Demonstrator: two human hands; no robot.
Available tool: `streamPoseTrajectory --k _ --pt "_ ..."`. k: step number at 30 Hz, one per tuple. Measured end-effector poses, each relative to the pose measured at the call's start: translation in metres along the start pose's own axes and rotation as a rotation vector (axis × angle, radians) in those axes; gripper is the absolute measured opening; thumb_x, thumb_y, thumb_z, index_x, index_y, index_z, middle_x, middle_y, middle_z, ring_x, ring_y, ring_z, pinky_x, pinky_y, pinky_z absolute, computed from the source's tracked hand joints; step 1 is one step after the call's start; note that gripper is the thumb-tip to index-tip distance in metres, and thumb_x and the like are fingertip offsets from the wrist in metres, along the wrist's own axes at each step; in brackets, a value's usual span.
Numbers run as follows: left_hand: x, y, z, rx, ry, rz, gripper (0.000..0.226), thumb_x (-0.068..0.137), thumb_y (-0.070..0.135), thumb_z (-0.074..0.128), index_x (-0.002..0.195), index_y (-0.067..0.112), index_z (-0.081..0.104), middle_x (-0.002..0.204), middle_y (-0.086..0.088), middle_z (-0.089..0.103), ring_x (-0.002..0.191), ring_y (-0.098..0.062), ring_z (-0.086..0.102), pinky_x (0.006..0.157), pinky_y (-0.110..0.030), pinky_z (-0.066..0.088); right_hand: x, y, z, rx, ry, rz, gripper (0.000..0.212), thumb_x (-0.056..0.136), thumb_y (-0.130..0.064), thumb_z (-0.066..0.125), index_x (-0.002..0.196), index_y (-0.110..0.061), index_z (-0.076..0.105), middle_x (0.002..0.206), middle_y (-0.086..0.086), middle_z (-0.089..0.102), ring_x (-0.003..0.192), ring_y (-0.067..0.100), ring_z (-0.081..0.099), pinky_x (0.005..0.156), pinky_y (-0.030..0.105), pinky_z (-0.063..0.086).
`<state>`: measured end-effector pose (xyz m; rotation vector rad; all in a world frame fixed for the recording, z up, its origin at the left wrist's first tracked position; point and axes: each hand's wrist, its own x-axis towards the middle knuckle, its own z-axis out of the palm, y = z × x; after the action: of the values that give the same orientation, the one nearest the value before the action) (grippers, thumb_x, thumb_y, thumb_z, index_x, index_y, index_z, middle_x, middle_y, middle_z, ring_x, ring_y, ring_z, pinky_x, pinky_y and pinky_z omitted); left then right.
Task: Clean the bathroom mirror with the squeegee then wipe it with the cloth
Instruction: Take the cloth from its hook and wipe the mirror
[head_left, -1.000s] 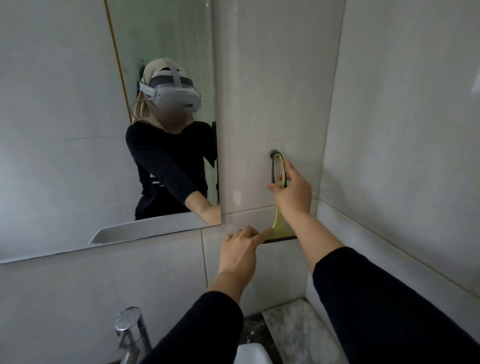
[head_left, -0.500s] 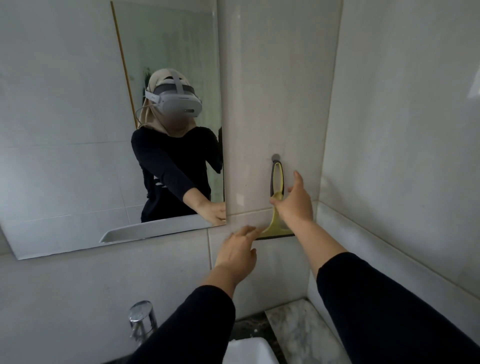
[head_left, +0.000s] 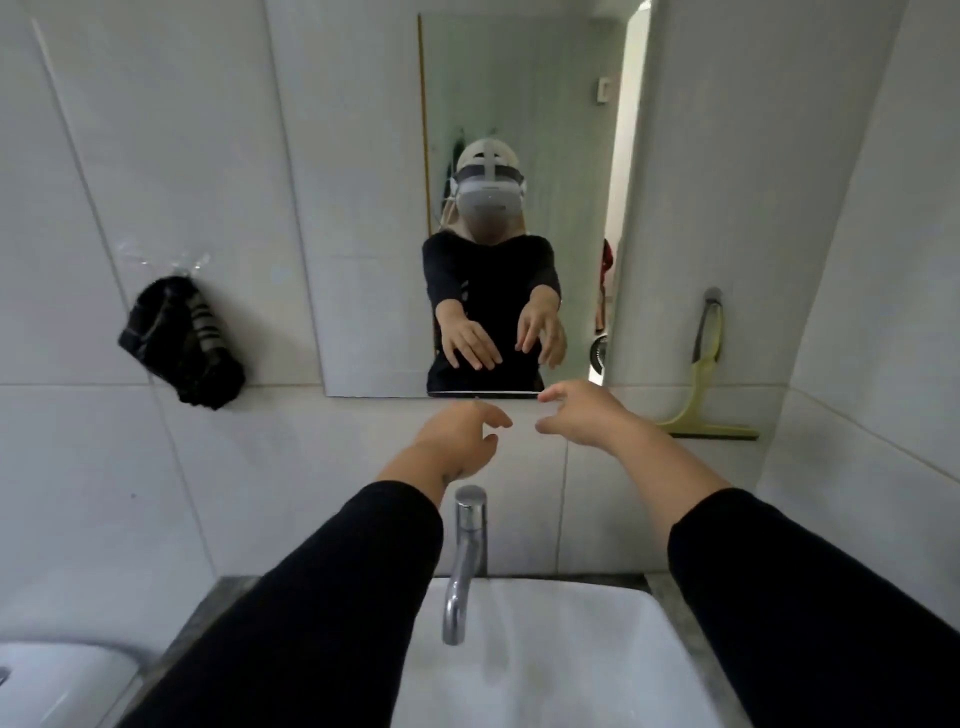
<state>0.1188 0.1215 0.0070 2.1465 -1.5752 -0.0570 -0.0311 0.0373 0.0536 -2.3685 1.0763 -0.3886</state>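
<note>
From the head camera, both hands reach forward empty over the white sink (head_left: 519, 675) and chrome faucet (head_left: 464, 561): the left hand (head_left: 457, 441) and right hand (head_left: 587, 418) have loose, spread fingers, holding nothing. The yellow squeegee (head_left: 701, 384) hangs on a wall hook right of the mirror (head_left: 363, 208). A dark cloth (head_left: 182, 343) hangs left of the mirror.

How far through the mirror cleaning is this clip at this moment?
The squeegee hangs on its wall hook, so that stage looks done or not begun; the frame cannot tell which. Nothing is in hand: left hand and right hand are empty below the mirror. The dark cloth hangs unused; wiping remains.
</note>
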Motion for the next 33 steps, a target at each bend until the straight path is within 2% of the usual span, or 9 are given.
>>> streamPoseTrajectory --k 5,10,15,19,24,28,33 --pt "-0.050 -0.078 -0.065 0.071 0.141 -0.125 0.030 0.094 0.021 0.051 0.119 0.032 0.061 0.132 0.006 0.055 0.119 -0.016 0.051 0.102 -0.034 0.041 0.008 -0.084 0.053 0.046 -0.033 -0.179 0.043 0.088 -0.021 0.064 0.131 -0.020 0.056 0.129 0.006 0.058 0.116 0.022 0.054 0.092 0.027 0.041" --pt "-0.087 -0.157 -0.129 0.108 0.430 -0.209 0.029 0.094 0.017 0.049 0.116 0.027 0.064 0.131 0.007 0.053 0.121 -0.016 0.048 0.095 -0.037 0.045 0.026 -0.176 0.108 0.112 -0.028 -0.343 0.036 0.091 -0.023 0.059 0.128 -0.025 0.059 0.125 0.008 0.060 0.106 0.019 0.057 0.087 0.026 0.043" --pt "-0.094 -0.231 -0.181 0.126 0.690 -0.271 0.028 0.096 0.021 0.048 0.120 0.025 0.061 0.130 0.007 0.052 0.120 -0.017 0.044 0.085 -0.034 0.045 0.057 -0.264 0.144 0.220 0.013 -0.490 0.035 0.093 -0.019 0.055 0.128 -0.024 0.058 0.135 0.006 0.052 0.122 0.019 0.049 0.087 0.022 0.037" --pt "-0.078 -0.276 -0.205 0.062 0.709 -0.304 0.032 0.097 0.018 0.043 0.127 0.026 0.055 0.132 0.004 0.049 0.122 -0.018 0.042 0.091 -0.039 0.045 0.087 -0.319 0.168 0.262 0.172 -0.535 0.036 0.094 -0.017 0.054 0.129 -0.023 0.056 0.131 0.007 0.055 0.120 0.022 0.051 0.089 0.023 0.036" --pt "-0.048 -0.313 -0.213 -0.030 0.697 -0.274 0.034 0.096 0.012 0.041 0.123 0.025 0.058 0.138 0.002 0.046 0.129 -0.017 0.038 0.095 -0.034 0.043 0.117 -0.350 0.205 0.285 0.357 -0.505 0.034 0.092 -0.017 0.055 0.124 -0.027 0.058 0.119 0.002 0.058 0.109 0.019 0.056 0.086 0.025 0.041" --pt "-0.033 -0.327 -0.210 -0.056 0.696 -0.237 0.036 0.097 0.013 0.038 0.130 0.019 0.053 0.131 0.004 0.049 0.118 -0.018 0.049 0.093 -0.035 0.044 0.132 -0.354 0.222 0.309 0.451 -0.464 0.035 0.089 -0.006 0.051 0.116 -0.024 0.062 0.114 0.001 0.060 0.103 0.020 0.058 0.084 0.026 0.044" --pt "-0.036 -0.319 -0.216 -0.047 0.768 -0.194 0.034 0.099 0.018 0.038 0.130 0.015 0.054 0.127 0.005 0.048 0.104 -0.019 0.057 0.086 -0.031 0.045 0.132 -0.358 0.202 0.247 0.534 -0.455 0.044 0.087 0.003 0.044 0.114 -0.022 0.067 0.115 0.002 0.060 0.106 0.020 0.057 0.089 0.027 0.045"
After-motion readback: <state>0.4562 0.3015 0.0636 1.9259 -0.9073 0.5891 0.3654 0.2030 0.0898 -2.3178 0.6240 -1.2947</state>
